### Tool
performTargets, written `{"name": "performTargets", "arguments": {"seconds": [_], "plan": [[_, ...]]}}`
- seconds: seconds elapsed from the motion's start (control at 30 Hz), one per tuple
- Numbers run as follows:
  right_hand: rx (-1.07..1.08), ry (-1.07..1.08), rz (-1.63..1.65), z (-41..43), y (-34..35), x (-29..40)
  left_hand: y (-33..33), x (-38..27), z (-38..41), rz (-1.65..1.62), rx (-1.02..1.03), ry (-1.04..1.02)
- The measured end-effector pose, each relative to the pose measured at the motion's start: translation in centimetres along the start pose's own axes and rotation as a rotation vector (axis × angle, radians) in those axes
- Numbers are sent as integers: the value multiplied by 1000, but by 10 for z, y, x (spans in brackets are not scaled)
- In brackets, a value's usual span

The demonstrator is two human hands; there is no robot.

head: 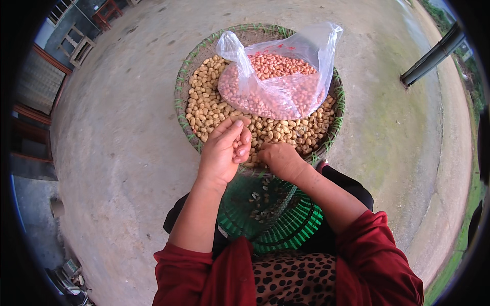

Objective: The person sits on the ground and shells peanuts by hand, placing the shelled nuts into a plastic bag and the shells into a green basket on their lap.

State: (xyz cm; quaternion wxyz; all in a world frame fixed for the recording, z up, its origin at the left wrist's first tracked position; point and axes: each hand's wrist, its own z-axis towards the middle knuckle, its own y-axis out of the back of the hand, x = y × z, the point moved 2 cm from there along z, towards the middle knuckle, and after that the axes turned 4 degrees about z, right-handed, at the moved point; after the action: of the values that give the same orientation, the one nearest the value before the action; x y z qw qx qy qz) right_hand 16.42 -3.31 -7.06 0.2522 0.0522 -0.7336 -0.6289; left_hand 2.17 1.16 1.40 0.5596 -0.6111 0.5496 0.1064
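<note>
A round woven bamboo basket [183, 121] holds many unshelled peanuts [204, 93]. On top of them, towards the far side, rests a clear plastic bag [325, 57] with red-skinned shelled peanuts [279, 65] inside; its mouth gapes. My left hand [227, 147] hovers over the near left of the peanuts, fingers curled and thumb tip against the index finger. Whether anything sits inside that curl is unclear. At the near rim, my right hand [281, 157] reaches down to the unshelled peanuts, knuckles up. Its fingertips are hidden, so a hold cannot be made out.
Between my knees stands a green plastic basket [306, 218] with several broken peanut shells [258, 201] in it. Concrete ground [126, 153] surrounds both baskets. A dark post [432, 55] rises at right. A wooden chair [78, 48] stands by the wall at far left.
</note>
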Motion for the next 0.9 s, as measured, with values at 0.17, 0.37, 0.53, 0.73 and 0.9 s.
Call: {"name": "performTargets", "arguments": {"seconds": [0.17, 0.37, 0.53, 0.73, 0.9], "plan": [[-91, -42, 134, -3, 11, -7, 4, -2, -2, 2, 14, -13], [-159, -159, 1535, -4, 72, -14, 1, -1, -3, 91, -9, -26], [-200, -109, 1716, -13, 85, -18, -12, 4, -4, 256, 137, 100], [-285, -70, 1708, -16, 98, -7, -23, 12, -4, 302, 134, 4], [-515, -90, 1528, -15, 91, -2, -29, 24, -3, 400, 69, -180]]}}
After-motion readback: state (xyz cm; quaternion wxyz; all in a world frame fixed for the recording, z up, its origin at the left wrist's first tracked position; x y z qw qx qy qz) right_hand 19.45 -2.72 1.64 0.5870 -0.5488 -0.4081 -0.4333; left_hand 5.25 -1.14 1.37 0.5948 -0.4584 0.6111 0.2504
